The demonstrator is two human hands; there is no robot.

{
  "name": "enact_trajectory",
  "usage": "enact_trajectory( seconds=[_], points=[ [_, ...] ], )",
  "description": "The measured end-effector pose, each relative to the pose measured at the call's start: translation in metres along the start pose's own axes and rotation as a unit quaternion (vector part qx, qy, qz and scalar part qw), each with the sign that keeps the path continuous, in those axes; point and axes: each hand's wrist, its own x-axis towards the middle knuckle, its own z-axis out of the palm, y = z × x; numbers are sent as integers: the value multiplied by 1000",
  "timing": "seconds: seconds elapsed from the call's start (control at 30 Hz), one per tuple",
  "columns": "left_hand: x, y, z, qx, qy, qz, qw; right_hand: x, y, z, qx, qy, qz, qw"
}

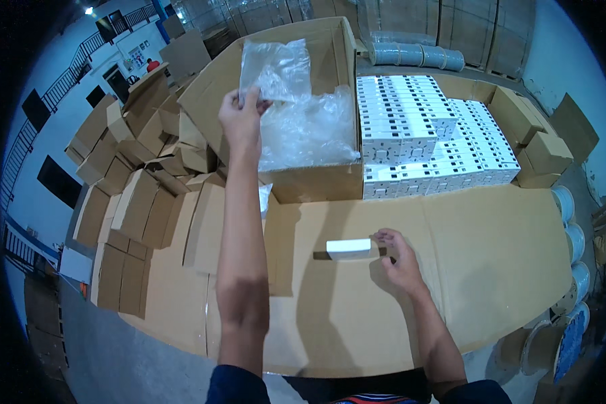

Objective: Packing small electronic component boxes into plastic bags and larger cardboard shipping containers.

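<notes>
My left hand [242, 121] is raised at the front left of a large open carton [320, 185], pinching a clear plastic bag [276, 71] by its lower left edge. Below that bag, more crumpled clear plastic bags [303, 135] fill the carton. On the cardboard-covered table [357, 323] stands a small white box [349, 249]. Just to its right is my right hand [400, 262], fingers apart and curved toward the box's end, holding nothing. A narrow gap seems to separate the fingers from the box.
Stacks of small white boxes [444, 151] stand right of the carton. Empty brown cartons [138, 209] crowd the table's left side, and more cartons [545, 151] sit at the far right. Cable reels [576, 242] stand beyond the right edge. Wrapped rolls [417, 55] lie behind the table.
</notes>
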Motion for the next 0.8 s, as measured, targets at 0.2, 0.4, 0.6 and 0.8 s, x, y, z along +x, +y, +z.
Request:
enact_trajectory(
  seconds=[0.2,0.4,0.6,0.8],
  points=[
    [-191,38,-56,-29,9,-92,995,-41,13,6,132,27,34,990],
    [-344,9,-111,-80,-30,-253,964,-94,7,28,211,6,62,976],
    [-429,-26,-107,-125,-24,-392,911,-110,6,43,330,-37,80,940],
    [-434,-37,-110,-68,-70,-436,895,-103,19,41,332,-3,130,934]
  ],
)
